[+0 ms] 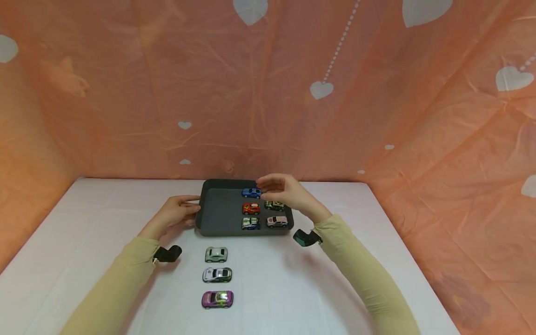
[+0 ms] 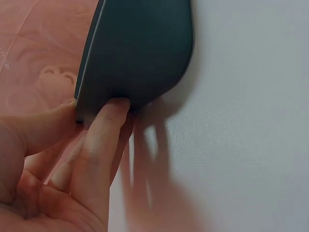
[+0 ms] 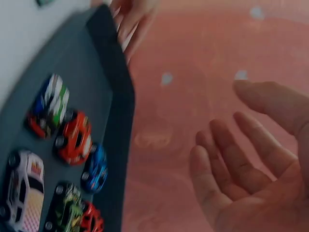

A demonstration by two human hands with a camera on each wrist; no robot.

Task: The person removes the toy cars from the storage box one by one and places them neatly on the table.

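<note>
A dark grey tray [image 1: 217, 209] sits mid-table with several toy cars in its right half, among them a blue car [image 1: 251, 192], a red car [image 1: 251, 208] and a white-pink car [image 1: 277, 221]. My left hand [image 1: 177, 211] lies at the tray's left side. Its straight fingers [image 2: 104, 130] press the outer wall [image 2: 140, 53] and the thumb sits at the rim. My right hand [image 1: 278, 188] hovers over the tray's far right part, just right of the blue car [image 3: 95, 169]. Its palm [image 3: 241, 164] is open and holds nothing.
Three cars stand in a column on the white table in front of the tray: pale green [image 1: 216, 254], white [image 1: 217, 274], purple [image 1: 217, 299]. Pink heart-print cloth [image 1: 268, 93] walls the back and sides. The tray's left half holds no cars.
</note>
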